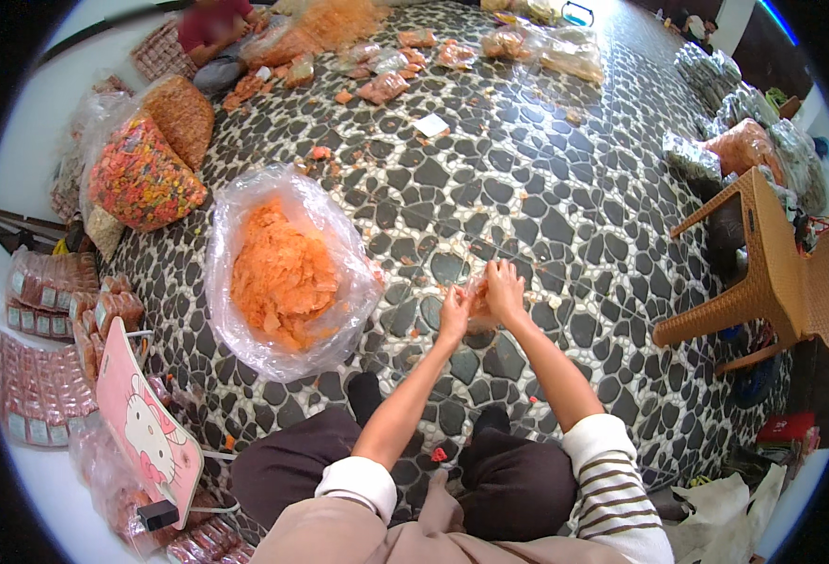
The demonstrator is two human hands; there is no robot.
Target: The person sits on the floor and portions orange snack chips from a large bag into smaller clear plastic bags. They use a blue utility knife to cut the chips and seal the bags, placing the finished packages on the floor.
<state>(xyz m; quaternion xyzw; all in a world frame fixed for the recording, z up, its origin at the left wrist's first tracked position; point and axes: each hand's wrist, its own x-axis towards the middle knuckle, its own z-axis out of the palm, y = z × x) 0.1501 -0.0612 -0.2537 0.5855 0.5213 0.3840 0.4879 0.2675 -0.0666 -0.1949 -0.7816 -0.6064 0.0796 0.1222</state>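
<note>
Head view: at frame centre, left hand (453,314) and right hand (506,289) pinched closed on a small clear packet of orange chips (479,305). Loosened fingers could spill chips onto the pebble-patterned floor (565,216), beside the open chip bag (283,273) at centre left.

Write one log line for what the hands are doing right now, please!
left hand: grips small clear plastic packet of orange chips | right hand: grips same packet | beside: big open clear plastic bag of orange chips | under: pebble-patterned floor

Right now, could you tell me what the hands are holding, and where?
Both hands, left and right, hold a small clear bag of orange crisps by its sides.
</note>
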